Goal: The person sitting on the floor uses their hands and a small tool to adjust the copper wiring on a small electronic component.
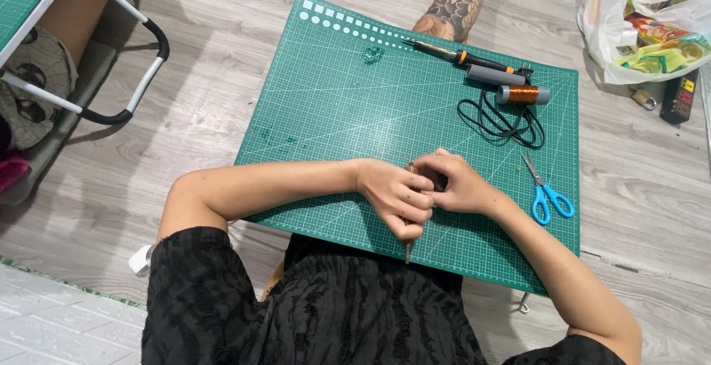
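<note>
The fingers (415, 201) of the left hand (396, 196) are curled around a thin metal tool (407, 248), its tip pointing to 6 o'clock. The right hand (455, 183) is pressed against them, pinching something hidden. Everything rests on a green cutting mat (333, 98) covering the tabletop; blue scissors (546, 191) lie at 3 o'clock, a soldering iron (459, 55) at 1 o'clock.

A thin metal tool (408, 240), gripped upright-tilted over the green cutting mat (355, 106), its lower tip poking out below.
</note>
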